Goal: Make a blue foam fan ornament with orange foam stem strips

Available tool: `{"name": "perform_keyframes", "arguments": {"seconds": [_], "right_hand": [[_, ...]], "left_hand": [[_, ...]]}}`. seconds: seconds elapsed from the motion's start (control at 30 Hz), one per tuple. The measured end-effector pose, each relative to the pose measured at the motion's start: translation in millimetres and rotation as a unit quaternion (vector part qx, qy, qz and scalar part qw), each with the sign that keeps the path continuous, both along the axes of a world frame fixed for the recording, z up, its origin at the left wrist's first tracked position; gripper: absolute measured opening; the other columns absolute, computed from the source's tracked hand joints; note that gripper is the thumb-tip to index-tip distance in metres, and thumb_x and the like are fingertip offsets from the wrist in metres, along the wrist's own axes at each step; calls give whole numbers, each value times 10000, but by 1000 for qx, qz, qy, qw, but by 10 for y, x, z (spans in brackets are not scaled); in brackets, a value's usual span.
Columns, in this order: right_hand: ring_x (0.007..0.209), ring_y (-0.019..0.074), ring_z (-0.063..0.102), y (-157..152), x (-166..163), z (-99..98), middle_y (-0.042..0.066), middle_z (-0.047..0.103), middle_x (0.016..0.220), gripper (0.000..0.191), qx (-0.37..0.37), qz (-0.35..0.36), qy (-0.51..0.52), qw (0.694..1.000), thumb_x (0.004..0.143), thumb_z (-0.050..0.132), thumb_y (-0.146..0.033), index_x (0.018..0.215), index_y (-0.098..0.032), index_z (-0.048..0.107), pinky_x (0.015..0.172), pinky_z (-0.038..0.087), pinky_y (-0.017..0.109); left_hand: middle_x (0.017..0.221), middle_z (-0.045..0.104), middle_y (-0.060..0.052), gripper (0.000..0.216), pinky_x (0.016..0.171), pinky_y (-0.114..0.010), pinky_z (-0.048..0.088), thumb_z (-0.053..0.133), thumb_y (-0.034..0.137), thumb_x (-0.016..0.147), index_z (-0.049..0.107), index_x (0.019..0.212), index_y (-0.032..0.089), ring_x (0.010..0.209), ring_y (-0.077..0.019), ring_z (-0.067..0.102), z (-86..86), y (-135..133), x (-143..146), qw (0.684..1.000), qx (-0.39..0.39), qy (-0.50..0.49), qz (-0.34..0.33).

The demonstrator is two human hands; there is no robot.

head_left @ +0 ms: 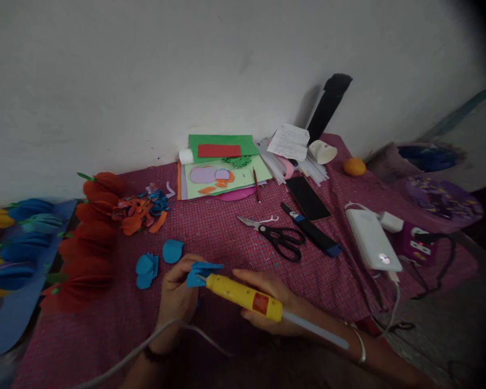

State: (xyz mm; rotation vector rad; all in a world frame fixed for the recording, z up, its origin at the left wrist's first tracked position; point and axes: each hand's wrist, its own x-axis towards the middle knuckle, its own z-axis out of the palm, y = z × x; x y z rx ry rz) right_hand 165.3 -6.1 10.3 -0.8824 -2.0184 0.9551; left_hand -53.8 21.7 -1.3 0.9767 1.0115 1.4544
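My left hand (178, 294) pinches a folded blue paper piece (202, 268) near the front of the table. In my right hand (269, 289) is a yellow glue gun (238, 294), with a whitish glue stick (318, 329) sticking out of its back. The metal nozzle meets the blue paper or lies just in front of it; I cannot tell if they touch. Beyond my left hand lie a rounded blue paper piece (173, 251) and a small pile of blue paper pieces (146, 270).
Black scissors (281, 237), a box cutter (314, 232) and a phone (308, 198) lie right of centre. Paper scraps (140, 213) and red paper pumpkins (91, 240) are at left. A white power bank (372, 237) sits at right. A cord (133, 354) crosses my left wrist.
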Motion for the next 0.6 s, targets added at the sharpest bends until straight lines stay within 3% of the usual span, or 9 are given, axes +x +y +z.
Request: {"name": "perform_keyframes", "arguments": {"seconds": [0.3,0.43,0.6], "right_hand": [[1101,230,617,-30,12,-44,110,617,1244,606,-13,-33,21,999,813,601,-301,1383,-226,409,947,496,373],[1108,220,613,-37,12,-63,98,611,1253,596,1,-47,32,998,822,590,-275,1386,-245,400,957,492,375],[1078,216,630,-29,12,-20,97,630,1225,612,-16,-33,22,999,803,598,-256,1386,-238,414,927,511,348]], "left_hand": [[706,626,-8,86,666,-271,488,731,195,714,713,631,208,642,-132,555,29,-27,17,996,27,86,-1],[714,617,-3,57,669,-265,488,731,199,720,726,666,217,653,-127,550,13,-25,4,996,38,76,-16],[709,617,-6,89,617,-249,485,750,219,703,705,630,195,617,-117,536,26,-22,-20,999,6,45,21]]}}
